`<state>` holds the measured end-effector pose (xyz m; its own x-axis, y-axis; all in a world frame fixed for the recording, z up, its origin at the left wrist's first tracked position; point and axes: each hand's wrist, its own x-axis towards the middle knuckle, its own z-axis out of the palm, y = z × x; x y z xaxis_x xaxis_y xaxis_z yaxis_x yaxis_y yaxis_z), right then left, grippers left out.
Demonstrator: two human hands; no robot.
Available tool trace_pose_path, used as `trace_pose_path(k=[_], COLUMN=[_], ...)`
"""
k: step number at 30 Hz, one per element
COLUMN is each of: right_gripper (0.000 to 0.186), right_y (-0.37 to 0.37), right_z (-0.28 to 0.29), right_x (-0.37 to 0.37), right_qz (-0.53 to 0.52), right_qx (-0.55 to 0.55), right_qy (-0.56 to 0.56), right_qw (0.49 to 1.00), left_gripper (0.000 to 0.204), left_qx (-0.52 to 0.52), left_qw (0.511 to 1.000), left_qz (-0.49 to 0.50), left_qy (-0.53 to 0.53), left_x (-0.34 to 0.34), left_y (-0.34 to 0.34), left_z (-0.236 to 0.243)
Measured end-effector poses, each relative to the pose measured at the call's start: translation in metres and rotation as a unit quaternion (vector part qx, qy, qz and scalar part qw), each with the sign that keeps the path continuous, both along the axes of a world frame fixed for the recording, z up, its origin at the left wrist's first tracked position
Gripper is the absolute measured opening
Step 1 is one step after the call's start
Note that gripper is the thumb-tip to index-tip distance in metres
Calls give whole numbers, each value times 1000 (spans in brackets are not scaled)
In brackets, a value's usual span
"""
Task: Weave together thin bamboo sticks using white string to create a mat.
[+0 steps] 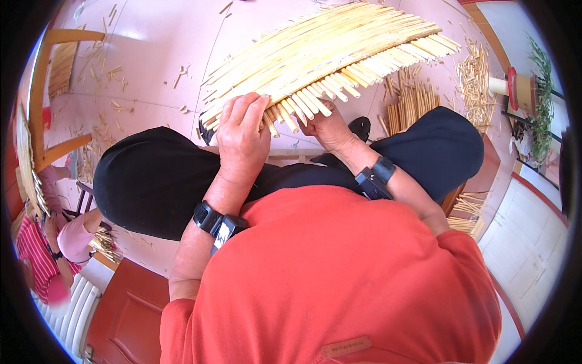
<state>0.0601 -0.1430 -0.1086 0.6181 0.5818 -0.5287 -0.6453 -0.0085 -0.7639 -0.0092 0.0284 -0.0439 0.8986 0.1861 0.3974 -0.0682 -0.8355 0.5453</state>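
Note:
A broad mat of pale straw stalks (pixel 321 42) spans the space above my knees, slanting up to the right, with a row of stalk ends jutting along its lower edge. My left hand (pixel 245 133) is closed on the mat's lower-left edge, fingers bent over the stalks. My right hand (pixel 324 127) is closed just under the protruding ends, right of my left, its fingertips partly hidden by the stalks.
Stalk bundles (pixel 412 106) and scattered cuttings (pixel 473 79) lie on the tiled floor. A wooden chair frame (pixel 63 36) is at left, near a co-worker in pink stripes (pixel 39 255) holding another mat (pixel 30 170). A red chair (pixel 121 309) stands lower left; a plant (pixel 539 103) is right.

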Motion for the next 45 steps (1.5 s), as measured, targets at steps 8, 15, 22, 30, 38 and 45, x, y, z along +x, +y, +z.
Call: trace_pose_path(k=[8,15,22,30,38,45], right_gripper=[20,12,23,27,24,16], right_y=[13,10,20,27,22,14], right_z=[3,-2,13,22,23,21], right_x=[10,14,17,19,22,22], right_qz=[-48,-40,-127,-126,-66,-2], right_qx=[11,-49,51,20,-38,-113], right_qy=[-147,-194,42,-16,-158,-328], right_qw=[988,979,990,992,985,938], left_gripper=[36,36,36,37,37,36], left_qx=[18,10,-2,-6,-9,3], left_qw=[1000,1000,1000,1000,1000,1000], left_qz=[3,-5,1,6,-2,-9], left_qy=[-1,-7,-21,-20,-22,-8], left_x=[19,29,34,39,39,36], left_y=[0,0,0,0,-2,-4], left_z=[9,7,2,1,2,1])
